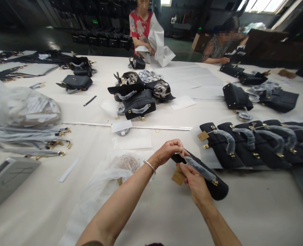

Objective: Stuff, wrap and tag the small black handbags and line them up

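in the head view, a black bag (pixel 221 192) lies on the pale surface (pixel 243 212) in front of the person, below a row of black bags (pixel 251 143) at the right. the left hand (pixel 168 152), with a bangle (pixel 149 166) at its wrist, has its fingers pinched together by the upper end of the bag's wrapped handle (pixel 202 169); what is between them is too small to tell. the right hand (pixel 195 181) grips a brown tag (pixel 178 175) between thumb and fingers, beside the handle. clear plastic (pixel 100 186) lies left of the hands.
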`<state>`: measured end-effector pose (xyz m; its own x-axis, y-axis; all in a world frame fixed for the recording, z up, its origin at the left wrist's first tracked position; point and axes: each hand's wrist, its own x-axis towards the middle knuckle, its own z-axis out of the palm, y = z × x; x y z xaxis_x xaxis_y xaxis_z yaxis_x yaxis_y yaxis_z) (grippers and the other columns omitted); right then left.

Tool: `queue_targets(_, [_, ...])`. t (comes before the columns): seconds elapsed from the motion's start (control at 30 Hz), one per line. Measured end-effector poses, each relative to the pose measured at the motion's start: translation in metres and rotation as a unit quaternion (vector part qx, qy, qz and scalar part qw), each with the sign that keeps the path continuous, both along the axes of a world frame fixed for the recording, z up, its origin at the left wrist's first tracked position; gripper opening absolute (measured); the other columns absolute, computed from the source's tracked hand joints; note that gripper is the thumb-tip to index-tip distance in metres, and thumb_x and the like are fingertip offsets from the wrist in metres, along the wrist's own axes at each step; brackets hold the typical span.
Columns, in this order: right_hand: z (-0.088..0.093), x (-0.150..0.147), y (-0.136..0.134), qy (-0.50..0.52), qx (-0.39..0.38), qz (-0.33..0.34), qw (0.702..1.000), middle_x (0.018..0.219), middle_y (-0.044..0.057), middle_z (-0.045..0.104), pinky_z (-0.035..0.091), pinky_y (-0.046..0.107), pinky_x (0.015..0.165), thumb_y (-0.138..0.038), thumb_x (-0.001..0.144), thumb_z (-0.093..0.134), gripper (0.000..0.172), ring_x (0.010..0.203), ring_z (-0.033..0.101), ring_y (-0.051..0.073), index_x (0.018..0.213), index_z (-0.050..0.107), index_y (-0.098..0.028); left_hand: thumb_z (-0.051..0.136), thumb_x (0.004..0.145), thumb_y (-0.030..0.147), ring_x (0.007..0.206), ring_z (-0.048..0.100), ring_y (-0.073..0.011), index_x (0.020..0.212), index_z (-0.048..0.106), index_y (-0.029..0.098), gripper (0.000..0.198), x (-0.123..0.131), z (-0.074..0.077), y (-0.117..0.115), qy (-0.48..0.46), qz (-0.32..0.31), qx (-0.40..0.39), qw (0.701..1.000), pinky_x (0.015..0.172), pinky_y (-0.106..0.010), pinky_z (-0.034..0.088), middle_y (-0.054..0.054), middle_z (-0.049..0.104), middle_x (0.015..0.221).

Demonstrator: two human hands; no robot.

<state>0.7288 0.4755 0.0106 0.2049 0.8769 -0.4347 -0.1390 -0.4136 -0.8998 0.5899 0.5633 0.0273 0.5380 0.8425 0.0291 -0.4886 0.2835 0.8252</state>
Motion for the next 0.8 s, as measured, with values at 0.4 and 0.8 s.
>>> queue_targets(0.4, [0.007,0.013,0.030,0.235,-0.026,-0.139,0.962,0.073,-0.004,0.072,0.057,0.015,0.054,-0.019,0.043,0.096,0.043,0.060,0.067,0.009,0.078,0.071,-0.019,0.063,0.086,0.033,0.070,0.054,-0.0130,0.077,0.065,0.017,0.019,-0.010,-0.019,-0.018,0.250,0.144,0.277,0.917,0.071,-0.025,0.043,-0.001,0.061,0.074])
queue_targets(0.8, [-0.002,0.003,0.021,0.024,0.059,-0.069,0.996,0.080,0.003,0.069,0.041,0.018,0.038,-0.045,0.056,0.088,0.044,0.056,0.056,0.010,0.086,0.074,-0.016,0.066,0.078,0.016,0.067,0.061,-0.0118,0.107,0.057,0.022,0.031,0.016,-0.032,-0.032,0.266,0.228,0.034,0.936,0.063,-0.023,0.049,0.003,0.063,0.078])
